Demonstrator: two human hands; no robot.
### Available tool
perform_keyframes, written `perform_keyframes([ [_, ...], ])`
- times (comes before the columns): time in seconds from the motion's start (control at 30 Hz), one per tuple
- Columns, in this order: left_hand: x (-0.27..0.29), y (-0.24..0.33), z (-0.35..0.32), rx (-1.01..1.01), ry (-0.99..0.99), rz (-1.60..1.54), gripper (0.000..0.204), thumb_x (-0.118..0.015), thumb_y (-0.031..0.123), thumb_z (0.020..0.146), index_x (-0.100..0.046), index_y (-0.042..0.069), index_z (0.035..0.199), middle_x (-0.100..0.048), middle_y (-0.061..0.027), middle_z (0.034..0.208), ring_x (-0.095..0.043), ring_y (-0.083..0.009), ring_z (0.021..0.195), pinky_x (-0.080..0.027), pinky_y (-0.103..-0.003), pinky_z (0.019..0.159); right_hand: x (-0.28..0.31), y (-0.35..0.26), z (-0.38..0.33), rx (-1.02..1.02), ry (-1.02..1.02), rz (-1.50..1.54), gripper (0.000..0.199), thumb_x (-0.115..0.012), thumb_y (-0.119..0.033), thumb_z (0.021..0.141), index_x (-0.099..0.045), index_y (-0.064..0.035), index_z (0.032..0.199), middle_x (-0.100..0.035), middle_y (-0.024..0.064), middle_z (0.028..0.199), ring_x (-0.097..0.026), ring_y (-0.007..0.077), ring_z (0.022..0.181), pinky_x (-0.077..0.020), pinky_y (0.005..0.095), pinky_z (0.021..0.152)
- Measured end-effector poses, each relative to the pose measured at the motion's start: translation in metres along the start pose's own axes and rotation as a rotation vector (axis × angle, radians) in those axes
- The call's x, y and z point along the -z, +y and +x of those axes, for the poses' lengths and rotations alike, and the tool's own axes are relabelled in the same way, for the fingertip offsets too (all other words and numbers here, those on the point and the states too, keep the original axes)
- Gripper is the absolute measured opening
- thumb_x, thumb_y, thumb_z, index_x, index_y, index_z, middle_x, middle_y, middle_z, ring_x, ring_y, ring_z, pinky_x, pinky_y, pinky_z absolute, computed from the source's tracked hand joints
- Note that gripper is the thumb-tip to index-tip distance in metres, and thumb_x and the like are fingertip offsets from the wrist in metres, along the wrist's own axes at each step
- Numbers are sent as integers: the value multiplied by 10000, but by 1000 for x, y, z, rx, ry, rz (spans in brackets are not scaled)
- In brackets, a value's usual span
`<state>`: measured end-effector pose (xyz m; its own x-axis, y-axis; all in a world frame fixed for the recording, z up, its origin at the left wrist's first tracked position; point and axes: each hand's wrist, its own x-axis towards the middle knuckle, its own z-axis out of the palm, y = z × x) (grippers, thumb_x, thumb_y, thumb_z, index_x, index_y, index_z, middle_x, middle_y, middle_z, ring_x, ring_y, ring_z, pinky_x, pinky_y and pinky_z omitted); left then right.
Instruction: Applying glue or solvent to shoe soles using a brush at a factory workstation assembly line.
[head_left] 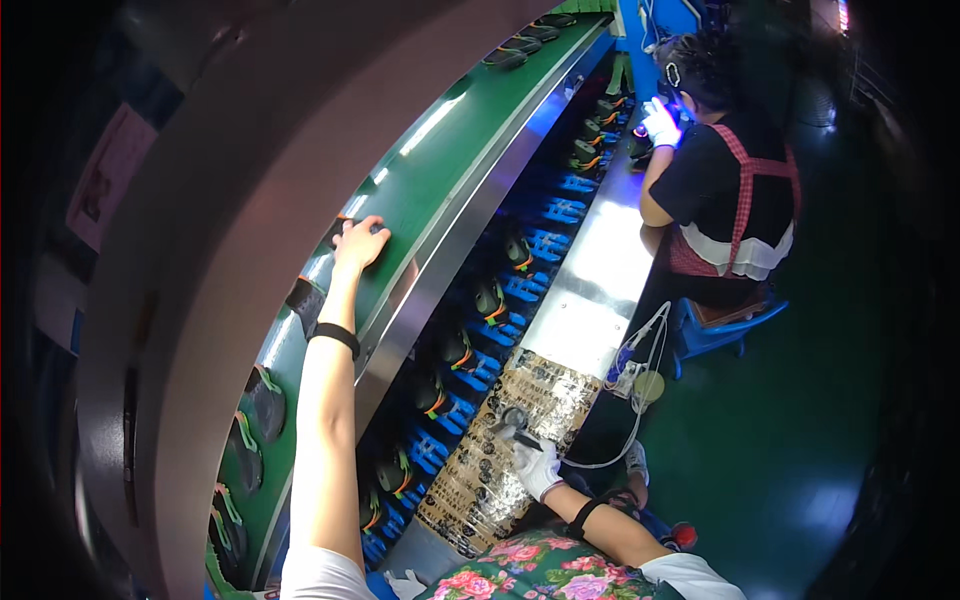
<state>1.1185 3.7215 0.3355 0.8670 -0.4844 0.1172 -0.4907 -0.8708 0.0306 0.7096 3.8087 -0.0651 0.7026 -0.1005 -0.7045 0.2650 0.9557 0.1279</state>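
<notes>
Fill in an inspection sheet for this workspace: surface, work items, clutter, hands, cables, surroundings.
Surface: green belt; metal ledge partly covered by a brown, shiny sheet.
Work items: dark shoes on the belt; more, orange-edged, along a row of blue holders.
Clutter: round yellowish disc beside the ledge.
Hands: bare left hand on a dark item at the belt, grip unclear; gloved right hand holds a dark-handled tool over the sheet.
Cables: white cable looping beside the ledge.
Surroundings: seated co-worker, blue stool, green floor.
</notes>
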Motion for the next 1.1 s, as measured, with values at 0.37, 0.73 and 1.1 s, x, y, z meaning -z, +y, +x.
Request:
perform_keyframes([
  [0.37, 25, -9, -28, 105, 4, -15, 540, -621, 478, 844, -588, 369, 1372, -364, -207, 1561, -361, -510, 1392, -377, -566, 1126, -48, -18, -79, 498, -163, -597, 296, -543, -150, 982, -710, -6, 1178, -752, 116, 1007, -707, 164, 746, -557, 284, 619],
  [0.73, 43, 1, -61, 157, -35, -47, 555, -582, 458, 870, -571, 326, 1408, -454, -164, 1540, -440, -387, 1411, -372, -512, 1148, -81, -52, -114, 1010, -468, -1208, 223, -763, 11, 816, -694, -24, 1025, -676, 76, 991, -656, 187, 955, -521, 311, 864],
  [1.1, 30, -35, -53, 77, -34, -127, 525, -584, 557, 889, -589, 398, 1389, -312, -226, 1612, -277, -521, 1457, -330, -614, 1140, -105, -41, -136, 1136, -497, -1452, 221, -821, -75, 759, -620, -92, 848, -626, 70, 800, -626, 213, 740, -502, 340, 682],
])
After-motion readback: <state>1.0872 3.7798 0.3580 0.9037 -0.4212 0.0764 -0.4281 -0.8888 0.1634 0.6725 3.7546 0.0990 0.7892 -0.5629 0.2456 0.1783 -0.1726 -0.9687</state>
